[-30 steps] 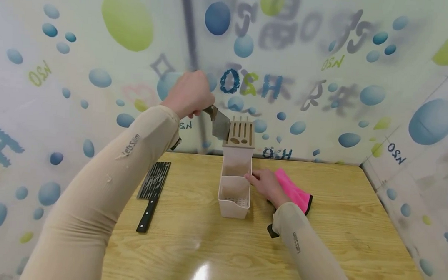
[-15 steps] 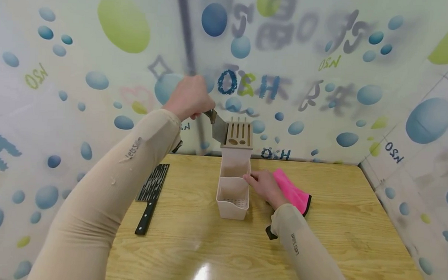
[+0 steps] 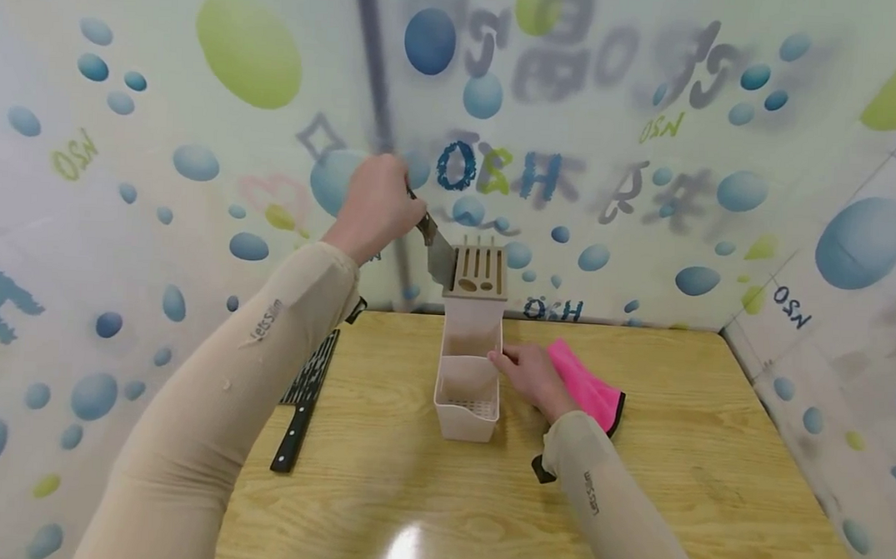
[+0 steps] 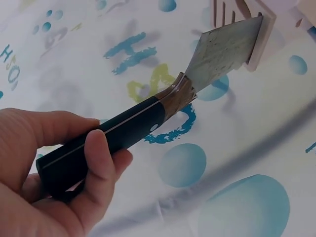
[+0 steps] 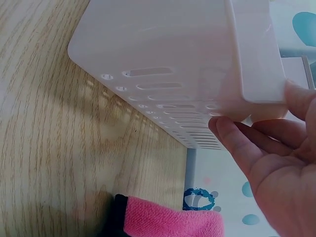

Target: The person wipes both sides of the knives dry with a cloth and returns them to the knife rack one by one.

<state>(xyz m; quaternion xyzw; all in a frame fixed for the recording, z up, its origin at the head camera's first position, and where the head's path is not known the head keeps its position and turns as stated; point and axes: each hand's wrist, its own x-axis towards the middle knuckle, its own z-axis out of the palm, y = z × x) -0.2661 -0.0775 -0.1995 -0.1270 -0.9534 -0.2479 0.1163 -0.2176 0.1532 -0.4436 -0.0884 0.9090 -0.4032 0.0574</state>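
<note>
My left hand holds a kitchen knife by its black handle, thumb and fingers pinching it. The broad steel blade slants down, its far end in the leftmost slot of the holder's brown top. Other slots and two oval holes beside it show nothing in them. The pale pink plastic knife holder stands upright on the table, with two open bins stepped at its front. My right hand grips its right side, thumb at the rim of the front bin and fingers against the slotted side wall.
A black-handled cleaver lies at the left of the wooden table, its dark patterned blade partly behind the left sleeve. A pink cloth with black edging lies just right of my right hand. A patterned wall rises close behind the holder.
My left hand has lowered slightly and shifted its grip, so the knife's handle now shows beyond its knuckles. The blade stays at the leftmost slot. My right hand keeps its hold on the holder.
</note>
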